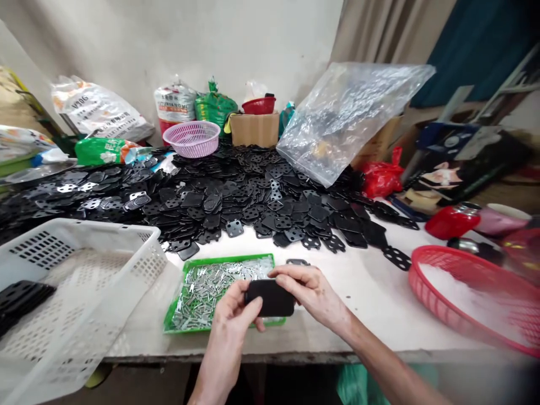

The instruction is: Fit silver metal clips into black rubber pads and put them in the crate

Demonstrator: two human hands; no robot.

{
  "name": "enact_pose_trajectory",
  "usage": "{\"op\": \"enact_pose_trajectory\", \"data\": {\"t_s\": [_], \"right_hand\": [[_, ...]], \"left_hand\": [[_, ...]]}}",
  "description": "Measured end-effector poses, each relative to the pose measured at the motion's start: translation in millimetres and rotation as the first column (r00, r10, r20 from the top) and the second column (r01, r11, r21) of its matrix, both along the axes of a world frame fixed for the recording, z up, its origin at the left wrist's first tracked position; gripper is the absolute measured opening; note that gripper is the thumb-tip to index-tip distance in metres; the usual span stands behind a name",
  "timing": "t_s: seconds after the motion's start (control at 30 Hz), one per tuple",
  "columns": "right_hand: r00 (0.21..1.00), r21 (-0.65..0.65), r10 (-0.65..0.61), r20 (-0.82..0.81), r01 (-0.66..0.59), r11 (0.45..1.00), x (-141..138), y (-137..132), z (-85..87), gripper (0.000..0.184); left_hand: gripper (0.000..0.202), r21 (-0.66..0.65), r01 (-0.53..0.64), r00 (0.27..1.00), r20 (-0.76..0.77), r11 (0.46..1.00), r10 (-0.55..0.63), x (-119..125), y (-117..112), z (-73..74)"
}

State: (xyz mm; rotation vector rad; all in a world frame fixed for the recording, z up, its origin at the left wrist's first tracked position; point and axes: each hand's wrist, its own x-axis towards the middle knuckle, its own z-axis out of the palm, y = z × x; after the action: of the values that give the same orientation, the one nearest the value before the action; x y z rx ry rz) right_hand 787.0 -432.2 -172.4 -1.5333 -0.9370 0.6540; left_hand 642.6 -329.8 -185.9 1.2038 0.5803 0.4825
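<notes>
A flat black plate [272, 299] with rounded corners is held up between both hands, above the right part of a green tray [228, 259]. My left hand [236, 315] grips its left end, thumb on the face and fingers behind. At its upper right, my right hand [310, 289] pinches the edge, thumb and forefinger close together. Whether a small part sits in those right fingers is hidden. Small silver metal pins [202, 289] fill the tray. Just behind the right hand, a black plate with holes [297, 262] lies on the table.
A large heap of black plates [236, 191] covers the back of the table. At the left stands a white basket [139, 236] holding a stack of black plates [23, 301]. A red basket [426, 275] is at the right. A clear plastic bag [350, 112] rises behind.
</notes>
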Motion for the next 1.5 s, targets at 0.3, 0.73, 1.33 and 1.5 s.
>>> {"op": "enact_pose_trajectory", "data": {"t_s": [0.3,0.73,1.33,1.5], "right_hand": [[0.962,0.033,-0.009,-0.274,0.019,0.999,-10,2,-24.2,0.027],[0.823,-0.224,-0.155,0.546,0.322,0.92,61,-19,-22.6,0.024],[0.636,-0.463,0.226,0.738,0.234,0.855,84,-35,-46.6,0.048],[0.644,-0.458,0.214,0.735,0.239,0.856,82,-35,-49.0,0.043]], "left_hand": [[0.024,-0.249,-0.063,0.988,0.121,0.966,0.096,-6,-10,-7.1],[0.032,-0.374,-0.444,0.875,0.015,0.814,0.484,-16,28,-7.0],[0.027,-0.407,-0.27,0.95,0.038,0.873,0.311,-23,27,-4.5],[0.026,-0.584,-0.145,0.966,0.093,0.799,0.243,-24,22,-0.9]]}}
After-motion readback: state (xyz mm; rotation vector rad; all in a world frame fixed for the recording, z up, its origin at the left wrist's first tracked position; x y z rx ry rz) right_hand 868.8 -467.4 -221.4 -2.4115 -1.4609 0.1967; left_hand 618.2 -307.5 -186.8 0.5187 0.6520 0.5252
